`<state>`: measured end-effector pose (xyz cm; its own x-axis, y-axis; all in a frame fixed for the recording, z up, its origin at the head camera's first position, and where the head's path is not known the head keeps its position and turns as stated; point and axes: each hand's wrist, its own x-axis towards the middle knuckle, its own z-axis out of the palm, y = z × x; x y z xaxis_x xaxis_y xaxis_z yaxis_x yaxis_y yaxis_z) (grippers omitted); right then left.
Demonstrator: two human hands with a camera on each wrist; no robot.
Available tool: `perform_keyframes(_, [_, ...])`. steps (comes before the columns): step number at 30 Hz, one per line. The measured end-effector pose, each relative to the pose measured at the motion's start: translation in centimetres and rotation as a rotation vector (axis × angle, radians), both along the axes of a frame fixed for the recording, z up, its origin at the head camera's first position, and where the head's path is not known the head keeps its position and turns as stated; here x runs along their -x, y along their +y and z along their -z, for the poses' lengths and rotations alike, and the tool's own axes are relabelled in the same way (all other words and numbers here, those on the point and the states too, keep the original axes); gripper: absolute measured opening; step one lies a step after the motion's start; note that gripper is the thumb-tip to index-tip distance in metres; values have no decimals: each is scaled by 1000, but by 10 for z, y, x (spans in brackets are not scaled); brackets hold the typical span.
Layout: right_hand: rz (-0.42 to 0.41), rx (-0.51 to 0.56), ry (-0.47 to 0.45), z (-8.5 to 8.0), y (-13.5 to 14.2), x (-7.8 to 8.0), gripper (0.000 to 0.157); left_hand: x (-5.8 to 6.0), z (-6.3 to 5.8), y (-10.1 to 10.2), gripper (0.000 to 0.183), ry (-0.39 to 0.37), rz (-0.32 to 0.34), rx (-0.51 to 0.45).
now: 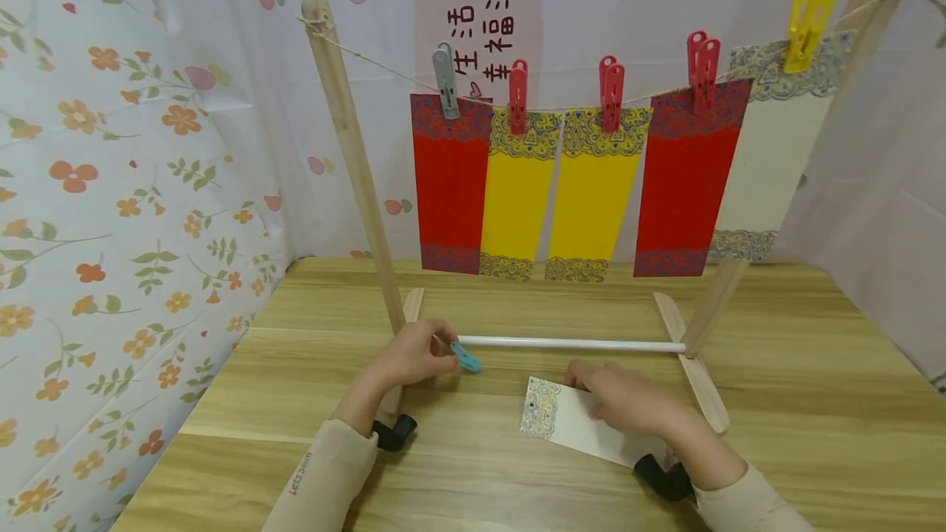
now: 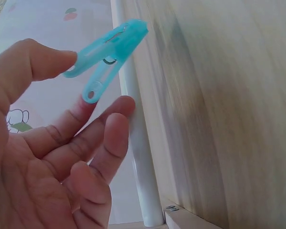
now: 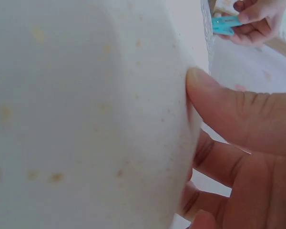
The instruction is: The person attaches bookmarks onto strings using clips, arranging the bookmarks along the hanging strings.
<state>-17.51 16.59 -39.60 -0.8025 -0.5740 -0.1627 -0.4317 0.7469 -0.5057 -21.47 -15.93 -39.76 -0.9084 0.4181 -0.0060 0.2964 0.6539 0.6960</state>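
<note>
Between thumb and forefinger, my left hand (image 1: 415, 354) pinches a light blue clothespin (image 2: 109, 52) by the ends of its handles. The clothespin's jaws point away from the palm. My right hand (image 1: 628, 401) holds a white strip of paper or cloth (image 1: 584, 425) by its far long edge, thumb on one face and fingers behind. A blue and gold pattern covers the strip's left end, and its right end is partly hidden by the hand and wrist. In the right wrist view the strip's pale, spotted face (image 3: 95, 114) fills most of the picture.
A wooden stand with a left post (image 1: 358, 154), a right post (image 1: 857, 56) and a white crossbar (image 1: 569, 343) stands on the wooden table (image 1: 310, 466). Red strips (image 1: 451, 195), yellow strips (image 1: 521, 204) and a white strip (image 1: 769, 162) hang from its string, held by several clothespins.
</note>
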Motion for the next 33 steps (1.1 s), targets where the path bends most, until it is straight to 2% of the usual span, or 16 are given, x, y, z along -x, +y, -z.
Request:
perform_keyframes(6, [45, -11, 10, -4, 4, 0, 33, 1, 1, -1, 21, 13, 46, -45])
perform_keyframes(18, [-23, 16, 45, -11, 5, 1, 25, 2, -5, -4, 23, -23, 83, -167])
perform_keyframes(26, [-42, 40, 71, -13, 5, 2, 26, 3, -6, -9, 25, -23, 143, -196])
perform_keyframes(33, [-71, 66, 79, -12, 5, 2, 25, 1, -8, -9, 22, -18, 148, -210])
